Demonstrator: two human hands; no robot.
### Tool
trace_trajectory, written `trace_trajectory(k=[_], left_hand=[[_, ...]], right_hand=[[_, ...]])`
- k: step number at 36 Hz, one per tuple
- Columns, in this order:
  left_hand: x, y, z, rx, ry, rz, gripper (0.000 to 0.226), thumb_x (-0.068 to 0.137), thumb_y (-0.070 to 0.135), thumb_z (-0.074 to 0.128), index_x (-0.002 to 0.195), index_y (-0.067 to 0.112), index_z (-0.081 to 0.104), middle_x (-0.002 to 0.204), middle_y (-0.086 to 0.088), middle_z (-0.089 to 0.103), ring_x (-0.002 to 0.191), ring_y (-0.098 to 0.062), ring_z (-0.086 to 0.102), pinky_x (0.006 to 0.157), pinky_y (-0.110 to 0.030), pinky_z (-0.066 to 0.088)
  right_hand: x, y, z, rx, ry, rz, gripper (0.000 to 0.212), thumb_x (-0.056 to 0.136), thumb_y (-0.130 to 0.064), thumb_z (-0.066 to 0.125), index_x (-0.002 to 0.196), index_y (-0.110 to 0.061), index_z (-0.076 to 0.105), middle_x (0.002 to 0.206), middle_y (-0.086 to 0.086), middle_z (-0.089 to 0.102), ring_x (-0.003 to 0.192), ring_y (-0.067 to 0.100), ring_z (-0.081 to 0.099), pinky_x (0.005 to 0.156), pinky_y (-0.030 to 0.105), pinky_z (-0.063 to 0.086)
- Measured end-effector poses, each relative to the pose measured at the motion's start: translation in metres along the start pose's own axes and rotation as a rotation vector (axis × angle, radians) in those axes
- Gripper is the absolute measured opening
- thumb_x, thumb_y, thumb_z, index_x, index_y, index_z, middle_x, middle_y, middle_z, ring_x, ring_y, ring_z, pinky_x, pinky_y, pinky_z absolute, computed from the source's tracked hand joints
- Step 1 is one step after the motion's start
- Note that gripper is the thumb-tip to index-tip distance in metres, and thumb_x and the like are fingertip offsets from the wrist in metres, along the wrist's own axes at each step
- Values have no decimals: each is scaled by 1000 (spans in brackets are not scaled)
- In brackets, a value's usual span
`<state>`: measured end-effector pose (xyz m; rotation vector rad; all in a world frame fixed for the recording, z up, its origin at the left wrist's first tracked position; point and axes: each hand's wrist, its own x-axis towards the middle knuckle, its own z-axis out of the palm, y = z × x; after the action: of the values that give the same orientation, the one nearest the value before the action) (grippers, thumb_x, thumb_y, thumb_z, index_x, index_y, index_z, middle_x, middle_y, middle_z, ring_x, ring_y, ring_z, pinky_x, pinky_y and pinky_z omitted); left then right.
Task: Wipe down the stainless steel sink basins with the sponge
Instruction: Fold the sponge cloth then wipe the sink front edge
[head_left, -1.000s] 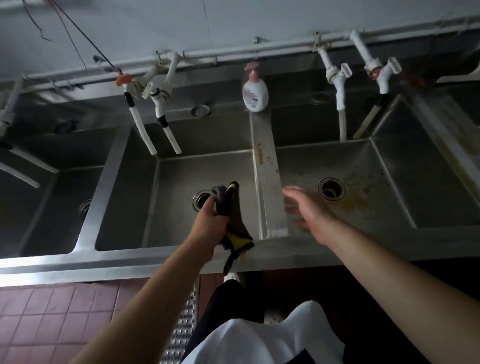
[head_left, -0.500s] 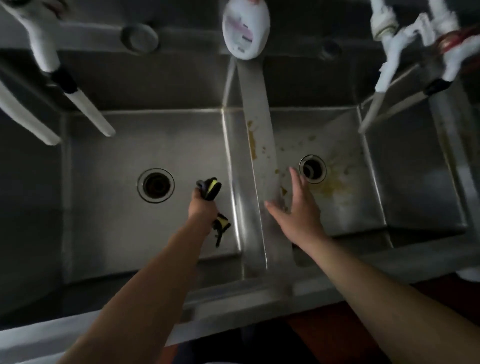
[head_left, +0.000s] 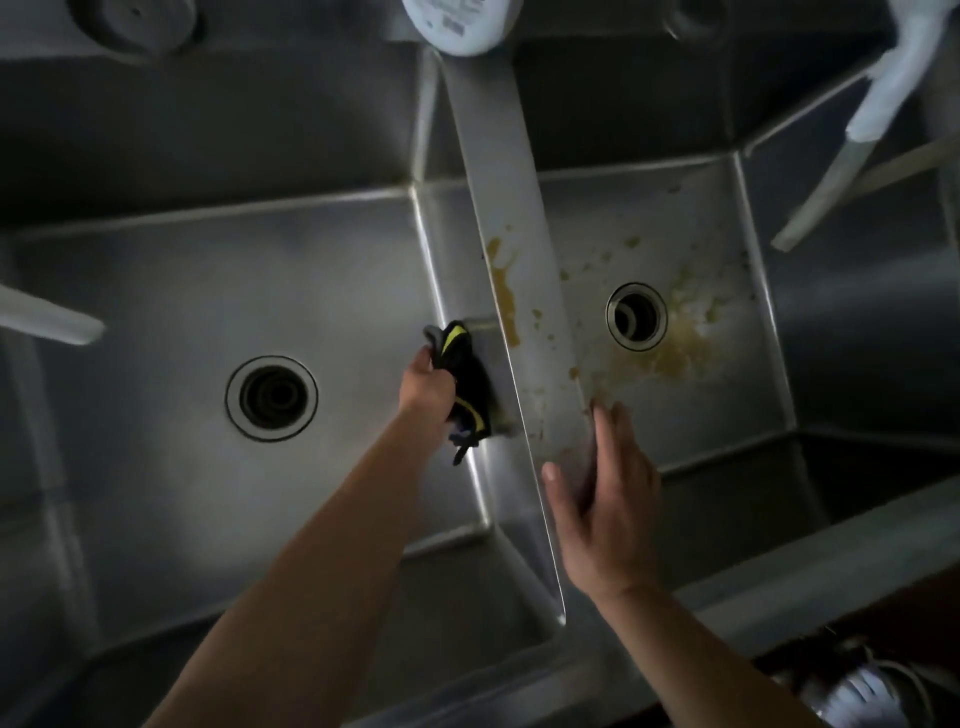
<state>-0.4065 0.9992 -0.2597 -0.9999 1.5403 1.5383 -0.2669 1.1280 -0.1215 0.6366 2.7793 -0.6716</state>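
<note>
My left hand (head_left: 427, 387) grips a black and yellow sponge (head_left: 465, 371) and presses it against the right wall of the left basin (head_left: 156, 322), just below the divider (head_left: 524, 291). My right hand (head_left: 605, 504) rests open on the near part of that divider, thumb on top and fingers over the right basin's side. The right basin (head_left: 691, 405) carries yellow-brown stains around its drain (head_left: 636, 316). A streak of the same stain runs down the divider top.
The left basin's drain (head_left: 271, 398) lies left of my hand. A white soap bottle (head_left: 462, 23) stands at the divider's far end. White tap spouts hang at the left edge (head_left: 47, 318) and upper right (head_left: 883, 93). A round cap (head_left: 136, 21) sits top left.
My head has leaned in closer over the basins. My left hand carried the sponge right to the divider wall. My right hand settled onto the divider.
</note>
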Motion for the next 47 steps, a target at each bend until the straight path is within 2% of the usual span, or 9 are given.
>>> trace_trajectory(k=[4, 7, 13, 24, 27, 29, 32, 37, 47], left_hand=[[-20, 36, -9, -112, -69, 194, 49, 84, -11, 40, 104, 28, 63, 89, -8, 65, 77, -28, 63, 62, -35, 54], [-48, 65, -11, -58, -147, 377, 56, 83, -13, 39, 110, 29, 63, 90, -5, 71, 77, -23, 69, 59, -31, 57], [-126, 66, -22, 25, -189, 619, 59, 85, -7, 43, 113, 41, 63, 111, -10, 72, 110, -33, 66, 97, -56, 51], [-167, 64, -73, -216, -471, 343, 56, 85, -7, 52, 138, 10, 51, 126, -15, 66, 110, -32, 65, 79, -37, 59], [-163, 96, -70, -134, -312, 558, 54, 89, -11, 51, 134, 18, 54, 118, -3, 71, 109, -22, 67, 82, -32, 57], [-154, 123, -60, 202, -77, 812, 52, 91, -1, 50, 133, 30, 52, 109, 9, 71, 102, -11, 68, 81, -25, 54], [-133, 157, -29, 864, 342, 1004, 67, 90, 9, 47, 145, 45, 33, 107, -1, 69, 89, -29, 66, 65, -34, 44], [-103, 173, 11, 1118, 379, 1072, 58, 90, 13, 53, 140, 42, 48, 139, 4, 51, 108, -34, 54, 70, -35, 42], [-107, 131, 19, 1038, 315, 1073, 50, 96, 8, 52, 139, 33, 54, 141, 2, 47, 111, -36, 37, 89, -34, 42]], right_hand=[[2, 5, 3, -21, -6, -38, 73, 94, -61, 36, 155, -23, 27, 160, 11, 32, 141, 28, 39, 111, 57, 34], [3, 5, 3, -21, -1, -32, 73, 94, -61, 38, 154, -20, 29, 158, 13, 33, 141, 29, 40, 111, 58, 33], [2, 5, 2, -3, -5, -31, 75, 93, -59, 40, 151, -13, 34, 154, 17, 40, 137, 34, 44, 109, 58, 35], [4, 10, 8, 104, 9, -37, 77, 93, -68, 34, 152, -18, 31, 154, 16, 39, 140, 33, 41, 107, 57, 39], [4, 14, 12, 109, 17, -36, 77, 94, -69, 34, 153, -21, 28, 156, 14, 38, 141, 31, 40, 108, 57, 39], [4, 16, 15, 119, 28, -52, 75, 95, -69, 34, 154, -24, 26, 156, 10, 38, 141, 29, 40, 108, 57, 39], [5, 19, 18, 131, 54, -71, 72, 96, -67, 35, 153, -24, 27, 155, 10, 40, 139, 28, 43, 107, 56, 40], [4, 18, 17, 131, 60, -75, 74, 96, -67, 34, 150, -17, 34, 152, 13, 44, 136, 30, 46, 110, 53, 41], [4, 12, 10, 161, 29, -72, 78, 91, -61, 39, 149, -9, 40, 149, 19, 46, 134, 35, 47, 111, 48, 41]])
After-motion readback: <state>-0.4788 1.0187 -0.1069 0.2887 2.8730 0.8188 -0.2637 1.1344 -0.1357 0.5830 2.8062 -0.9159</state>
